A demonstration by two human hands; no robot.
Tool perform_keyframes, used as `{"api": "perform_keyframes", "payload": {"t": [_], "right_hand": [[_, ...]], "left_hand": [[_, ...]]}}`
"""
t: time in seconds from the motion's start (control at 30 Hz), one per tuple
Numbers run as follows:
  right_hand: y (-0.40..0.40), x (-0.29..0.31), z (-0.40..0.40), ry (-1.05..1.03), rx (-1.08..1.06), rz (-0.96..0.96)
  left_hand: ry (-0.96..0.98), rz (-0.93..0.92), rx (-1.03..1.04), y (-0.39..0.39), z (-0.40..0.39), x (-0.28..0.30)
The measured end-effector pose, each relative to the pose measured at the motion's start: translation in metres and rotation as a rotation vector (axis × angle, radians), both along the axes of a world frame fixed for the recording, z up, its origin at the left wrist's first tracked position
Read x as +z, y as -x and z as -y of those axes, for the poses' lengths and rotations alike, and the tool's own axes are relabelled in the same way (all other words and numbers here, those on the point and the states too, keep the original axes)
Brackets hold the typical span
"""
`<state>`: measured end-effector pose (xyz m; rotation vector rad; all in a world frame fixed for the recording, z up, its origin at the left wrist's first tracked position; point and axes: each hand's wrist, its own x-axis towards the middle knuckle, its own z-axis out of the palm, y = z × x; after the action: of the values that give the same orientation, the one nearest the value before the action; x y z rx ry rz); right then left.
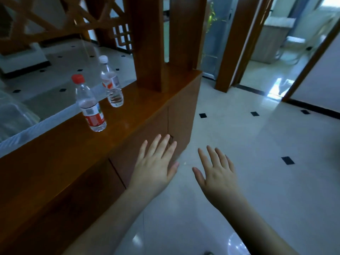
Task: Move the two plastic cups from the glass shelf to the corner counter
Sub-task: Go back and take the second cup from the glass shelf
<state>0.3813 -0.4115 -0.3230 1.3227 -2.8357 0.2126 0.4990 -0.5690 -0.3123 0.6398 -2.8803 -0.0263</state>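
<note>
Two clear bottles (100,96) upright on wooden counter (128,111), both hands (156,168) spread, grip wide, empty

Forearms: both run off the bottom edge.
Counter (60,155): cut by the left edge.
Bottle labels (93,115): print too blurred to read.
Far room (287,39): furniture smeared, indistinct.

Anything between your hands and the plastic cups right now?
No cups are in view. Both the left hand and right hand are open and empty, over the floor beside the wooden counter, which holds only two bottles.
</note>
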Motion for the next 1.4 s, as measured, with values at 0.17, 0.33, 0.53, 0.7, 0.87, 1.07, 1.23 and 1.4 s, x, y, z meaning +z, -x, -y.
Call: {"api": "perform_keyframes", "payload": {"t": [0.17, 0.33, 0.53, 0.7, 0.87, 1.07, 1.23, 1.4], "right_hand": [[0.038, 0.001, -0.032, 0.011, -0.099, -0.002], [0.095, 0.003, -0.064, 0.062, -0.183, -0.001], [0.169, 0.013, -0.111, 0.063, -0.235, -0.009], [0.214, 0.019, -0.139, 0.089, -0.266, -0.017], [0.247, 0.016, -0.141, 0.147, -0.273, -0.010], [0.286, 0.011, -0.112, 0.124, -0.253, -0.007], [0.322, 0.006, -0.072, 0.059, -0.222, -0.013], [0.353, 0.011, -0.018, 0.040, -0.188, -0.021]], "left_hand": [[-0.037, -0.005, -0.108, 0.058, -0.024, 0.004], [-0.048, -0.011, -0.209, 0.127, -0.057, 0.004], [-0.025, -0.011, -0.238, 0.206, -0.102, 0.009], [-0.012, 0.004, -0.248, 0.252, -0.126, 0.005], [-0.017, 0.019, -0.252, 0.287, -0.128, 0.001], [-0.033, 0.003, -0.207, 0.325, -0.095, -0.004], [-0.040, -0.028, -0.208, 0.356, -0.059, -0.009], [-0.061, -0.084, -0.164, 0.383, -0.002, -0.002]]}}
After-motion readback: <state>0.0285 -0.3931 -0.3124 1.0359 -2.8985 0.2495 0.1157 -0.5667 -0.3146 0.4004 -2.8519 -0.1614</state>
